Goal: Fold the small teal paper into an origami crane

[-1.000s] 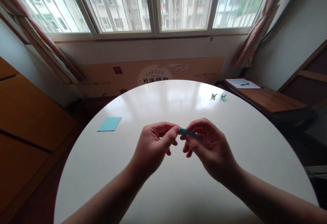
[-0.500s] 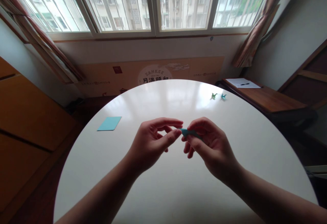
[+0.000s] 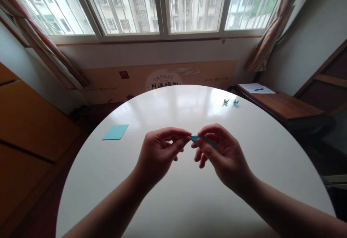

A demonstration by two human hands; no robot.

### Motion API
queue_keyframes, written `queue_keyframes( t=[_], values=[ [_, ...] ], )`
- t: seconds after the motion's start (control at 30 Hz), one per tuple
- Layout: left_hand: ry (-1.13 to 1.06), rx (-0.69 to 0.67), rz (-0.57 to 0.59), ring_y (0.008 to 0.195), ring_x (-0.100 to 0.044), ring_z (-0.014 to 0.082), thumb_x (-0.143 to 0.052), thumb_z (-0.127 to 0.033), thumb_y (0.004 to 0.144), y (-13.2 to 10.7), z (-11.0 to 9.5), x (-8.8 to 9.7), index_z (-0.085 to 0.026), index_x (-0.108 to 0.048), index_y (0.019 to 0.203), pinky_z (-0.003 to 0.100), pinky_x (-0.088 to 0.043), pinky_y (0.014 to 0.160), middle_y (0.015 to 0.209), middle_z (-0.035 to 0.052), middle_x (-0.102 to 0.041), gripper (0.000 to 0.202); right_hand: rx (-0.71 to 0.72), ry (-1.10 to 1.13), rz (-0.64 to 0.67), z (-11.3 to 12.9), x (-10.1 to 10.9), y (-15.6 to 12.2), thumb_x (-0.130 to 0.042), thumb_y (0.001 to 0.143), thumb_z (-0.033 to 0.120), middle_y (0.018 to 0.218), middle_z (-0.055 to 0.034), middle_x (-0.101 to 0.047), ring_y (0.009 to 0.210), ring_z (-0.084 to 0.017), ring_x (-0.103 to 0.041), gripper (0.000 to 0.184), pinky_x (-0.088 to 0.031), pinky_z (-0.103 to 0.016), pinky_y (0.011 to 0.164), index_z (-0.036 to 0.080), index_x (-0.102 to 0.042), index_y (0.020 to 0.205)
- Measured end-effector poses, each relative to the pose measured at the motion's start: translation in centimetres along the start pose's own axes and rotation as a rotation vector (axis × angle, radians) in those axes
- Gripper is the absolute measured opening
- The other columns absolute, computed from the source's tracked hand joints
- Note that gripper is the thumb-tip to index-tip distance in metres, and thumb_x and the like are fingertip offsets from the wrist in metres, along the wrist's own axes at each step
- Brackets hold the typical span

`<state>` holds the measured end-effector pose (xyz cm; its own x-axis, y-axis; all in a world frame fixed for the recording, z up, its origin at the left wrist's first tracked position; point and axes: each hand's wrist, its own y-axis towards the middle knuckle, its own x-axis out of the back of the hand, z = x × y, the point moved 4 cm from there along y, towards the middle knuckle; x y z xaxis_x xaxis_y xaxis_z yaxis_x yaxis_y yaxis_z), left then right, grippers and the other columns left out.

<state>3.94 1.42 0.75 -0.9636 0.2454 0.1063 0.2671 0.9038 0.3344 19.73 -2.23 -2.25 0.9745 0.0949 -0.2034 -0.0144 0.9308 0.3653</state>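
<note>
Between my two hands, above the white table [image 3: 173, 202], is a small folded piece of teal paper [image 3: 194, 138]. My left hand [image 3: 165, 147] pinches its left tip between thumb and index finger. On the other side my right hand [image 3: 217, 145] grips the paper's body with thumb and index finger, its lower fingers loosely curled. Part of the paper is hidden behind the right thumb and palm. A flat light-blue stack of square paper [image 3: 115, 132] lies at the table's left.
Toward the far right of the table stand a green paper crane [image 3: 226, 102] and a blue paper crane [image 3: 236, 103]. Beyond the edge, a wooden side table [image 3: 292, 104] carries a white sheet [image 3: 257, 88] with a dark pen on it. A window spans the back wall.
My left thumb and index finger have closed together on the left tip of the folded paper. The right hand keeps its grip, nearly still.
</note>
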Motion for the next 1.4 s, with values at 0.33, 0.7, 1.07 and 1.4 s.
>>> queue_keyframes(
  t=[0.33,0.7,1.07,1.4],
  values=[
    [0.174,0.031,0.162,0.058,-0.059,0.014,-0.069,-0.041,0.089,-0.2,0.4,-0.7,-0.015,-0.07,0.089,0.019,-0.047,0.042,0.065,0.0019,-0.064,0.026,0.02,0.001,-0.014,0.0,-0.1,0.0,-0.067,0.092,0.019,0.078,0.0028,-0.068,0.061,-0.013,-0.067,0.008,-0.055,-0.022,0.047,0.024,-0.061,0.096],
    [0.361,-0.237,0.096,0.064,-0.06,0.0127,-0.062,-0.031,0.095,-0.5,-0.6,-0.5,-0.017,-0.065,0.074,0.021,-0.047,0.052,0.072,0.0023,-0.064,0.025,-0.06,-0.001,-0.001,-0.5,-0.5,-0.3,-0.067,0.094,0.029,0.082,0.0013,-0.071,0.061,-0.015,-0.068,0.02,-0.055,-0.024,0.049,0.025,-0.056,0.109],
    [0.201,0.012,0.12,0.055,-0.055,0.0111,-0.062,-0.038,0.093,0.0,0.3,-0.4,-0.016,-0.065,0.074,0.018,-0.044,0.042,0.067,0.0014,-0.061,0.029,-0.231,0.001,0.059,-1.1,0.0,0.5,-0.069,0.093,0.041,0.077,-0.0008,-0.066,0.065,-0.014,-0.065,0.024,-0.054,-0.021,0.045,0.018,-0.065,0.086],
    [0.099,0.109,0.145,0.062,-0.057,0.0138,-0.067,-0.039,0.089,-0.1,2.3,-1.1,-0.015,-0.065,0.082,0.019,-0.048,0.043,0.073,0.0029,-0.063,0.025,-0.22,-0.052,-0.012,-1.5,0.5,0.7,-0.072,0.089,0.047,0.076,-0.0033,-0.069,0.066,-0.015,-0.066,0.03,-0.05,-0.02,0.045,0.017,-0.068,0.085]
  ],
)
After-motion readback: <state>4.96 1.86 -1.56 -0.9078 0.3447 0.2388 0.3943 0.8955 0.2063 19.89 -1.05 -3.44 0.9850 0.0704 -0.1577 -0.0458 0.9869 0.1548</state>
